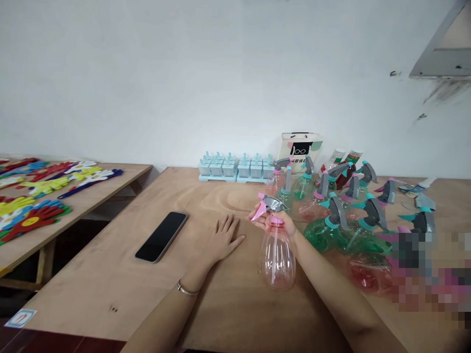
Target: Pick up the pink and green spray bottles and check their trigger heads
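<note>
My right hand (275, 221) grips the neck of a clear pink spray bottle (276, 257), just under its grey and pink trigger head (268, 206). The bottle stands upright on the wooden table (110, 289). My left hand (222, 240) lies flat on the tabletop, palm down and fingers spread, a little left of the bottle. It holds nothing. A thin bracelet (186, 289) sits on my left wrist.
A pile of green and pink spray bottles (342, 220) fills the table's right side. A black phone (162, 236) lies to the left. Pale blue ice-pop moulds (235, 167) and a small carton (300, 147) stand by the wall. Coloured hand-shaped clappers (44, 191) cover another table at left.
</note>
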Available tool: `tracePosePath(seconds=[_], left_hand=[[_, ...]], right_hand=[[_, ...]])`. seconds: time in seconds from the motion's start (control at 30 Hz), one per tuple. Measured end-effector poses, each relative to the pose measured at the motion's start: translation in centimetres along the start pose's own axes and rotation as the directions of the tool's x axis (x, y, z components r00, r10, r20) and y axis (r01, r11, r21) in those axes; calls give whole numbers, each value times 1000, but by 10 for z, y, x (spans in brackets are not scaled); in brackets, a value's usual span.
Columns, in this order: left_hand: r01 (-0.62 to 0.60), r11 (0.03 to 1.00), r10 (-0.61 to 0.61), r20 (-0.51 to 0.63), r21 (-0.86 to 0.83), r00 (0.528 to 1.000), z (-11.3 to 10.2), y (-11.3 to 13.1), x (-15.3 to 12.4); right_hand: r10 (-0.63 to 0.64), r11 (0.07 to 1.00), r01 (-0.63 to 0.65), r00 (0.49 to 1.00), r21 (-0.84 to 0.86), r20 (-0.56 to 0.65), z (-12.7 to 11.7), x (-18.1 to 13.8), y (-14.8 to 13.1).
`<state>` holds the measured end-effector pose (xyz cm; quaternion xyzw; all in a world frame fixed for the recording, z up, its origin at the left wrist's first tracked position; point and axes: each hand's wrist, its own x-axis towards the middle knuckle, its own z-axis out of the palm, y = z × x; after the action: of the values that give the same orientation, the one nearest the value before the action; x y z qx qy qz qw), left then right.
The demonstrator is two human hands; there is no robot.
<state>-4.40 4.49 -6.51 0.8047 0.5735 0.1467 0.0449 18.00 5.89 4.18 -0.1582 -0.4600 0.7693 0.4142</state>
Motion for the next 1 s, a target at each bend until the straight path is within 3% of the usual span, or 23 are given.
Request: tracePosePath(seconds=[0.17,0.37,0.5,0.57,0.63,0.7,0.77,0.83,0.9,1.0], left_hand=[[-2,1000,2,15,-11,1000,-3,1,0],[13,1000,-13,43,-6,999,-3,2,0],[3,1000,-2,25,-26,1000,-5,2,-1],[12,997,-11,8,-73,1000,-7,3,-1],[24,980,-30,-27,-199,999,-9,4,-1],[-12,922,-24,-87,-388,996,-11,6,-2],[-113,825,56,-118,-554,991,-11,9,-4],[-198,720,183,-94,-665,979,-8,15,-7],[-225,632,259,-71,-742,963,-4,22,-8],[-237,569,241,-116,-788,964,1,30,-7]], right_hand=[[-73,997,73,997,7,15,2,-2,-2],[-12,999,13,1000,-43,7,-2,1,4],[-28,999,30,998,-33,64,-6,-1,5],[-28,997,34,997,-69,75,-6,-3,5],[-44,988,43,999,-151,-4,-5,-3,8],[-145,954,96,977,-283,-158,-3,-2,14],[-307,885,173,915,-432,-261,0,1,21],[-411,822,222,868,-524,-278,3,4,28],[-438,799,227,854,-556,-280,5,6,34],[-456,780,211,836,-589,-304,6,5,44]])
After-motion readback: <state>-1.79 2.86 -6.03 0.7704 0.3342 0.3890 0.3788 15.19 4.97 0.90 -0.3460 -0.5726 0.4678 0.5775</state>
